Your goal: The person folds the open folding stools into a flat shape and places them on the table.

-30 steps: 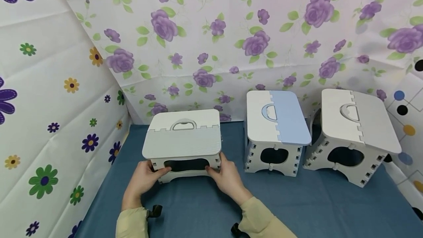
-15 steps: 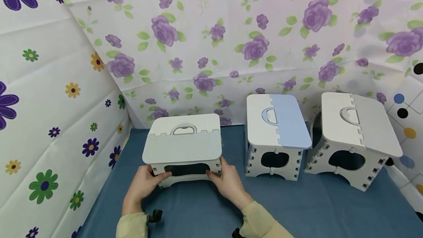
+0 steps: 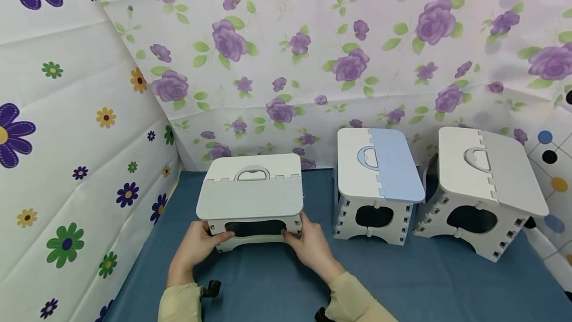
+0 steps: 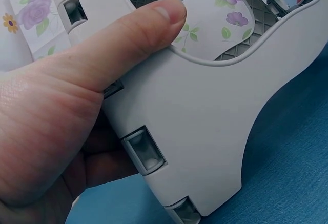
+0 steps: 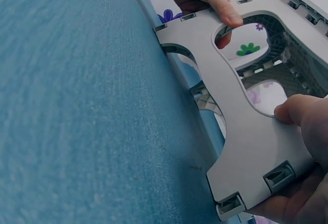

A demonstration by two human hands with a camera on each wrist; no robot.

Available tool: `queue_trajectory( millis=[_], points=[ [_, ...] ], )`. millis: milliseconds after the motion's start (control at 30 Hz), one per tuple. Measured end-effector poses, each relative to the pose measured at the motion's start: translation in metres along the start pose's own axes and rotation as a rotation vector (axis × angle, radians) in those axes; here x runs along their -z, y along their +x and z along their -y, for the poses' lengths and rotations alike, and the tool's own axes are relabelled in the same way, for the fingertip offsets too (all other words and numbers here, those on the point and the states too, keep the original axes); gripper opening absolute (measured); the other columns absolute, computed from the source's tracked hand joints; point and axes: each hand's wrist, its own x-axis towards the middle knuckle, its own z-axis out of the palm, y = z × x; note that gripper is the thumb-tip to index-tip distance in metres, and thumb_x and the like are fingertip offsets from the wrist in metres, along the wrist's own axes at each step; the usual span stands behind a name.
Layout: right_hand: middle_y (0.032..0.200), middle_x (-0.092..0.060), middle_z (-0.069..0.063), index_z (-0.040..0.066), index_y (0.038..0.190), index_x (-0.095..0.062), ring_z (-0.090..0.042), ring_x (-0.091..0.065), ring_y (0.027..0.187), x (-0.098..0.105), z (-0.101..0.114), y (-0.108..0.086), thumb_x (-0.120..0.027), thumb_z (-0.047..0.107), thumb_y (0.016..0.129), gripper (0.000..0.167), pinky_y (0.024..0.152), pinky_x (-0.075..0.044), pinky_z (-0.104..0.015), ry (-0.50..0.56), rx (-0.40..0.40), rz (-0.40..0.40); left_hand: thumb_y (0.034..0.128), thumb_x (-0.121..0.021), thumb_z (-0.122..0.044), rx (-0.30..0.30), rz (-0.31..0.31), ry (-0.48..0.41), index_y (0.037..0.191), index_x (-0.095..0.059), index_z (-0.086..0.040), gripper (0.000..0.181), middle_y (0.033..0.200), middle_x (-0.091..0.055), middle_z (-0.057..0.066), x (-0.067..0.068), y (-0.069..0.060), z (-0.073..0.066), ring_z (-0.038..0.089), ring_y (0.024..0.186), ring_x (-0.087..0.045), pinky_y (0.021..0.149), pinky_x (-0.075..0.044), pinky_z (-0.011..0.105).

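Observation:
A folding step stool (image 3: 249, 200) with a white and pale grey top and a carry handle stands unfolded on the blue cloth at the left. My left hand (image 3: 192, 248) grips the left side of its front panel, the thumb lying over the panel near the oval opening. At the right side my right hand (image 3: 312, 249) holds the same panel, its thumb at the opening's edge. The left wrist view shows the white front panel (image 4: 189, 116) with hinge slots along its edge. In the right wrist view both thumbs touch the opening's rim; some fingers are hidden behind the panel.
A white and blue folding stool (image 3: 380, 165) stands unfolded to the right. Beside it, further right, is a larger white and grey folding stool (image 3: 491, 168). Flower-patterned sheets (image 3: 321, 63) hang behind and at the left. Blue cloth (image 3: 263, 287) covers the surface.
The head view has shifted slightly. Both hands keep the same hold on the stool, which shows no clear movement.

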Motion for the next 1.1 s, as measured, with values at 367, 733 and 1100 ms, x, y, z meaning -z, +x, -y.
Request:
queue_trajectory(
  millis=[367, 733, 1100],
  points=[
    [0.124, -0.076, -0.015, 0.008, 0.145, -0.056, -0.019, -0.076, 0.095, 0.0013, 0.0045, 0.0000, -0.076, 0.019, 0.103, 0.048, 0.076, -0.059, -0.035, 0.014, -0.007, 0.009, 0.0939, -0.087, -0.023, 0.025, -0.002, 0.027, 0.133, -0.070, -0.013, 0.044, 0.104, -0.078, 0.007, 0.0009, -0.0017, -0.0027, 0.016, 0.069, -0.065, 0.059, -0.051, 0.032],
    [0.119, -0.078, -0.012, 0.009, 0.146, -0.056, -0.020, -0.077, 0.092, -0.0009, 0.0009, 0.0002, -0.080, 0.018, 0.097, 0.056, 0.074, -0.060, -0.037, -0.034, -0.004, -0.037, 0.0886, -0.092, -0.026, 0.068, 0.004, 0.042, 0.139, -0.066, -0.017, 0.058, 0.111, -0.077, 0.009, 0.0004, -0.0024, -0.0066, 0.019, 0.074, -0.068, 0.061, -0.054, 0.034],
    [0.121, -0.077, -0.012, 0.008, 0.150, -0.052, -0.015, -0.075, 0.086, 0.0023, 0.0035, 0.0022, -0.079, 0.019, 0.098, 0.059, 0.072, -0.057, -0.035, -0.030, -0.030, -0.024, 0.0910, -0.090, -0.026, 0.044, 0.016, 0.027, 0.138, -0.066, -0.020, 0.053, 0.104, -0.077, 0.007, -0.0001, -0.0005, -0.0067, 0.018, 0.063, -0.062, 0.055, -0.048, 0.033]
  ],
)
